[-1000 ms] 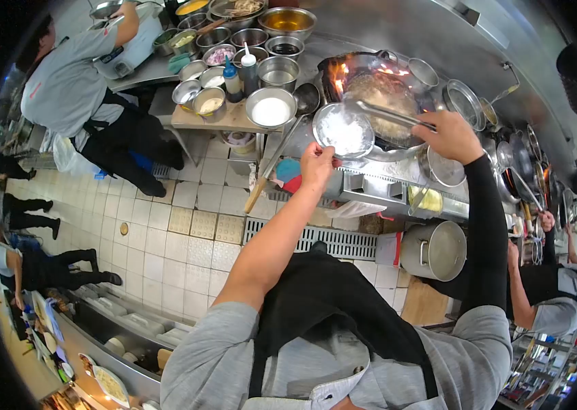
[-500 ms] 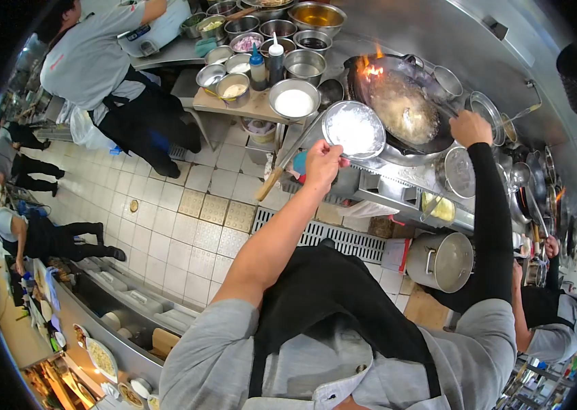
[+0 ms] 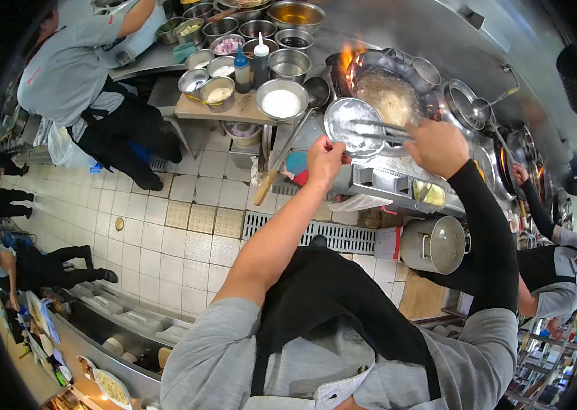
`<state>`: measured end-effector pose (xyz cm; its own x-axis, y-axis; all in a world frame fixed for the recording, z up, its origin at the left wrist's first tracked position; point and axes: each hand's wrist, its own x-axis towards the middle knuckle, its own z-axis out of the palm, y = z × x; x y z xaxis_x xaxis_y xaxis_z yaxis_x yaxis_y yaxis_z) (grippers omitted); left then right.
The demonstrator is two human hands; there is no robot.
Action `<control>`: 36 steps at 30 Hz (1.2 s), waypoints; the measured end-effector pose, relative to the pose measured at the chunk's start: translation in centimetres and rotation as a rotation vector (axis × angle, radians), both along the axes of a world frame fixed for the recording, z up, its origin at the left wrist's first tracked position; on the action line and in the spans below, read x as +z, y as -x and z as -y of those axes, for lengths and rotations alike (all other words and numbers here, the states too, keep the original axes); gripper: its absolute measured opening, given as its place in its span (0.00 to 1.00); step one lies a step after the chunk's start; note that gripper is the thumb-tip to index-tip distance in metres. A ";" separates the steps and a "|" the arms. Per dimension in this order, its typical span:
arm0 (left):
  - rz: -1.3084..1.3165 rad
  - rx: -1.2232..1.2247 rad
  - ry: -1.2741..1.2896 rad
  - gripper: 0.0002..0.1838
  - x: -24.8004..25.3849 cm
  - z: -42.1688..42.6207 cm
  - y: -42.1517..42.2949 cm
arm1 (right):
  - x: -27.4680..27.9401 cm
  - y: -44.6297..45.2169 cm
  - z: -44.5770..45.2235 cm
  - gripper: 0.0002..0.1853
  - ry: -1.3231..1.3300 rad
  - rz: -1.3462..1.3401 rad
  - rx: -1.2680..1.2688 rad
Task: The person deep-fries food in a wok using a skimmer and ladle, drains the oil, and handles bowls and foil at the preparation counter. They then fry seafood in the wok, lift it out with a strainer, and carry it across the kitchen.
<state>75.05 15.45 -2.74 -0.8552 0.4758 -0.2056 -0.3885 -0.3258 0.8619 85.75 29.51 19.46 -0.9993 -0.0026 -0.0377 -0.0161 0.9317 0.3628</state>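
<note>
My left hand (image 3: 325, 162) is closed on the near rim of a round metal bowl (image 3: 344, 115), which has white powder or paste clinging inside. My right hand (image 3: 439, 147) grips metal tongs (image 3: 387, 128), their tips over the inside of the bowl. Just behind the bowl sits a wok (image 3: 408, 74) with bubbling, foaming liquid, and a flame (image 3: 350, 65) rises at its left edge. What lies in the foam cannot be made out. A ladle (image 3: 317, 90) rests left of the wok.
Left of the stove, a board (image 3: 200, 106) carries metal bowls of ingredients and two squeeze bottles (image 3: 261, 61). A large pot (image 3: 432, 244) stands low at my right. One co-worker (image 3: 73, 78) works at the far left, another (image 3: 555, 263) at the right.
My right hand has moved from the wok left and down to the bowl, bringing the tongs over it. My left hand still holds the bowl. The flame at the wok is taller.
</note>
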 end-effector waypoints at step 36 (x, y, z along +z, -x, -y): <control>0.060 0.226 0.003 0.08 0.0 1.2 -0.6 | -11.2 5.8 -15.3 0.16 0.184 -0.109 -0.534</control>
